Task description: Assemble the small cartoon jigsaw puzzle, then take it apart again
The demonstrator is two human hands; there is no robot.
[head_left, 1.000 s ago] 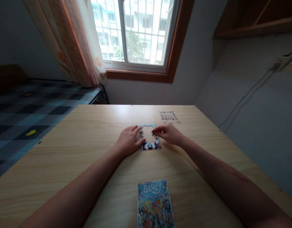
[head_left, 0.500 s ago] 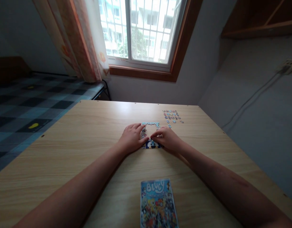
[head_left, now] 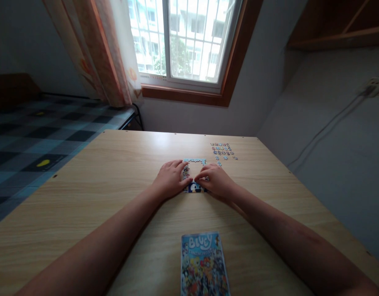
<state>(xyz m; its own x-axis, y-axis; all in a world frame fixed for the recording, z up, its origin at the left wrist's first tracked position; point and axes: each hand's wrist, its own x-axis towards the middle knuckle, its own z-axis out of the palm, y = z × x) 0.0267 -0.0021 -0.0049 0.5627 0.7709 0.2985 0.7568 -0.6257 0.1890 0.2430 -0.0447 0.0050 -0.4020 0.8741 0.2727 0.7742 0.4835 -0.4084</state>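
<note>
A partly assembled jigsaw puzzle [head_left: 195,188] lies on the wooden table, its pieces forming a frame around bare tabletop. Blue pieces with a cartoon dog's face make up its near edge. Along its left side rests my left hand [head_left: 170,177], fingers apart and curved, the thumb reaching toward the near left corner. My right hand [head_left: 216,179] is over the puzzle's right side and covers part of it. Its thumb and index finger pinch together just above the near edge; whatever is between them is too small to make out.
Loose puzzle pieces [head_left: 222,149] lie in rows beyond my right hand, with several scattered closer. A Bluey picture box [head_left: 204,263] lies near me on the table [head_left: 121,164]. A checkered bed [head_left: 53,127] stands left, and a window [head_left: 194,41] is behind the table.
Both hands keep nearly the same places and poses. The table and everything on it appear shifted very slightly left in view.
</note>
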